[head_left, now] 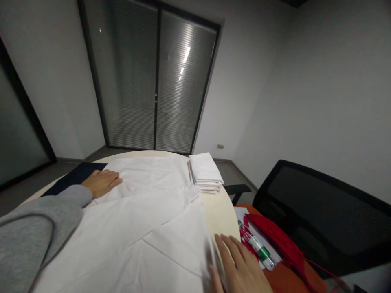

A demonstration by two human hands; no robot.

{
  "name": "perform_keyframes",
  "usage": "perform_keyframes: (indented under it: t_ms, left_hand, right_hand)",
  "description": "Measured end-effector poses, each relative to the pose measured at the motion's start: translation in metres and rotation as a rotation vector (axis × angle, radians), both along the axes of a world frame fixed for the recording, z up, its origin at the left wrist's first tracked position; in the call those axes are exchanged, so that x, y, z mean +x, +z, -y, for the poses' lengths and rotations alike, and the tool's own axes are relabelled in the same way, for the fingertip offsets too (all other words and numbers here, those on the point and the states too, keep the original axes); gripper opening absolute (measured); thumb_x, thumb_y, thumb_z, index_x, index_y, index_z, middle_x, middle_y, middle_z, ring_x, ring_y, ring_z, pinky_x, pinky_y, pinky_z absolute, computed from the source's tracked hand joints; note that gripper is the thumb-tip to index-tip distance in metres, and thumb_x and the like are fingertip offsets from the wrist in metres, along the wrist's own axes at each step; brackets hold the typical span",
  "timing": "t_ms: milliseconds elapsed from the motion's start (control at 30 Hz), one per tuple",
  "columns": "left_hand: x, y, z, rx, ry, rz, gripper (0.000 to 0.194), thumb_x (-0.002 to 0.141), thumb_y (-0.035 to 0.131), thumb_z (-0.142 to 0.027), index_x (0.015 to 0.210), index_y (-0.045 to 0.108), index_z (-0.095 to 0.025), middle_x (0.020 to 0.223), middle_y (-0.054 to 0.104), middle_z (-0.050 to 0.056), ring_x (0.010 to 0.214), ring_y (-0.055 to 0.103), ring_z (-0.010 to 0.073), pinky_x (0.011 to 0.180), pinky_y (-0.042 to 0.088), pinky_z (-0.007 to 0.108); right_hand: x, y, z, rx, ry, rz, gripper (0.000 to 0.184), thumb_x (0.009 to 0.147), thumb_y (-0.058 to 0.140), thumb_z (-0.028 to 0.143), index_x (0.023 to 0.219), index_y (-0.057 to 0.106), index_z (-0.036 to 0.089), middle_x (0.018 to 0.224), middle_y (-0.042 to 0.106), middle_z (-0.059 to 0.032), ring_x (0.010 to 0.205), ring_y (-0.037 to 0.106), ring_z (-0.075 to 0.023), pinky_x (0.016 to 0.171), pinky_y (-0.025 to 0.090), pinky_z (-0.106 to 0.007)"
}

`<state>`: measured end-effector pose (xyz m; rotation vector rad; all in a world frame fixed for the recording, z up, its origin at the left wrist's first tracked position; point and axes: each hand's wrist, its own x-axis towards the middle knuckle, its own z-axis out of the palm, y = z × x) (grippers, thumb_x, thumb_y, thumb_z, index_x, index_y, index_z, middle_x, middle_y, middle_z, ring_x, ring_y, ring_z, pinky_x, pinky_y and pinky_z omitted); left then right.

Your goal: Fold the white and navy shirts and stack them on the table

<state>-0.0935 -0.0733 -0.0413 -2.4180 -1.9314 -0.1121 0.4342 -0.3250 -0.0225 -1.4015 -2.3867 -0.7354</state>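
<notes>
The cloth (152,215) spreads across the worktop (222,215), seemingly steadied towards eleven o'clock by the left hand (103,183), palm-down, grip released; whether the blurred right hand (241,262) at four pinches its edge I cannot tell, and the stack (206,171) at two presumably leaves it room.

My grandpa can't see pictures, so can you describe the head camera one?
A person's left hand lies on white cloth spread over a table, with the blurred right hand by the cloth's right edge. A folded white stack sits on the table's far right; beside the table, a chair holds a bottle.
</notes>
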Motion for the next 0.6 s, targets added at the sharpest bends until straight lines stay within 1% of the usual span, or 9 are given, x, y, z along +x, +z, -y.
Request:
perform_keyframes:
  t_ms: [33, 67, 100, 133, 200, 267, 367, 467, 600]
  left_hand:
    - [0.001, 0.000, 0.000, 0.003, -0.001, -0.001, 0.056, 0.099, 0.025, -0.063, 0.096, 0.066, -0.025, 0.112, 0.073, 0.015, 0.112, 0.061, 0.0378, 0.094, 0.040, 0.052]
    - [0.002, 0.001, 0.001, 0.007, -0.002, -0.002, 0.056, 0.099, 0.025, -0.063, 0.097, 0.066, -0.024, 0.112, 0.073, 0.015, 0.111, 0.062, 0.0377, 0.094, 0.040, 0.052]
    - [0.003, 0.002, 0.002, 0.011, -0.001, -0.004, 0.055, 0.099, 0.026, -0.062, 0.097, 0.066, -0.024, 0.112, 0.073, 0.015, 0.111, 0.062, 0.0374, 0.094, 0.040, 0.051]
    - [0.004, 0.004, 0.003, 0.012, 0.000, -0.008, 0.055, 0.100, 0.025, -0.061, 0.098, 0.066, -0.024, 0.112, 0.073, 0.015, 0.110, 0.062, 0.0369, 0.094, 0.040, 0.051]
    - [0.007, 0.007, 0.007, 0.012, 0.008, -0.024, 0.054, 0.100, 0.025, -0.058, 0.100, 0.066, -0.023, 0.112, 0.073, 0.014, 0.110, 0.062, 0.0359, 0.094, 0.040, 0.050]
    - [0.009, 0.010, 0.009, 0.008, 0.021, -0.037, 0.052, 0.101, 0.025, -0.055, 0.103, 0.066, -0.022, 0.114, 0.072, 0.014, 0.111, 0.062, 0.0348, 0.094, 0.039, 0.049]
    - [0.010, 0.011, 0.009, 0.004, 0.044, -0.040, 0.051, 0.101, 0.025, -0.052, 0.107, 0.066, -0.022, 0.117, 0.071, 0.013, 0.113, 0.062, 0.0331, 0.094, 0.040, 0.047]
    - [0.009, 0.010, 0.007, 0.012, 0.065, -0.035, 0.050, 0.102, 0.025, -0.051, 0.109, 0.065, -0.022, 0.117, 0.070, 0.013, 0.114, 0.062, 0.0322, 0.094, 0.040, 0.045]
    - [0.012, 0.011, 0.008, 0.005, 0.089, -0.038, 0.046, 0.101, 0.029, -0.050, 0.106, 0.066, -0.023, 0.118, 0.070, 0.013, 0.115, 0.062, 0.0323, 0.093, 0.041, 0.044]
  right_hand:
    - [-0.012, 0.011, -0.009, -0.015, 0.024, -0.030, 0.070, 0.094, 0.063, 0.052, 0.150, 0.051, 0.013, 0.146, 0.061, -0.0185, 0.130, 0.061, -0.0399, 0.101, 0.058, -0.049]
    - [-0.026, 0.018, -0.018, -0.058, 0.071, -0.062, 0.083, 0.094, 0.062, 0.059, 0.157, 0.042, 0.009, 0.157, 0.049, -0.0197, 0.141, 0.050, -0.0416, 0.110, 0.052, -0.052]
    - [-0.039, 0.020, -0.028, -0.130, 0.121, -0.086, 0.091, 0.094, 0.062, 0.060, 0.161, 0.032, 0.007, 0.164, 0.038, -0.0191, 0.150, 0.040, -0.0405, 0.118, 0.045, -0.052]
    - [-0.051, 0.018, -0.039, -0.219, 0.162, -0.098, 0.094, 0.095, 0.062, 0.060, 0.164, 0.024, 0.007, 0.168, 0.030, -0.0176, 0.154, 0.031, -0.0383, 0.123, 0.038, -0.051]
    - [-0.063, 0.004, -0.058, -0.384, 0.222, -0.104, 0.089, 0.099, 0.058, 0.055, 0.165, 0.020, 0.009, 0.170, 0.023, -0.0156, 0.158, 0.024, -0.0349, 0.128, 0.030, -0.051]
    - [-0.058, -0.016, -0.074, -0.485, 0.244, -0.102, 0.080, 0.102, 0.054, 0.051, 0.165, 0.023, 0.011, 0.169, 0.024, -0.0152, 0.158, 0.023, -0.0331, 0.128, 0.029, -0.053]
    - [-0.035, -0.038, -0.087, -0.498, 0.242, -0.105, 0.076, 0.103, 0.051, 0.051, 0.163, 0.028, 0.010, 0.168, 0.024, -0.0170, 0.158, 0.023, -0.0330, 0.126, 0.032, -0.054]
    - [-0.021, -0.043, -0.086, -0.451, 0.217, -0.094, 0.075, 0.102, 0.053, 0.051, 0.161, 0.033, 0.009, 0.167, 0.025, -0.0189, 0.156, 0.027, -0.0363, 0.122, 0.039, -0.056]
    - [-0.020, -0.047, -0.079, -0.352, 0.150, -0.092, 0.071, 0.101, 0.054, 0.048, 0.159, 0.040, 0.009, 0.164, 0.031, -0.0200, 0.151, 0.037, -0.0395, 0.116, 0.047, -0.056]
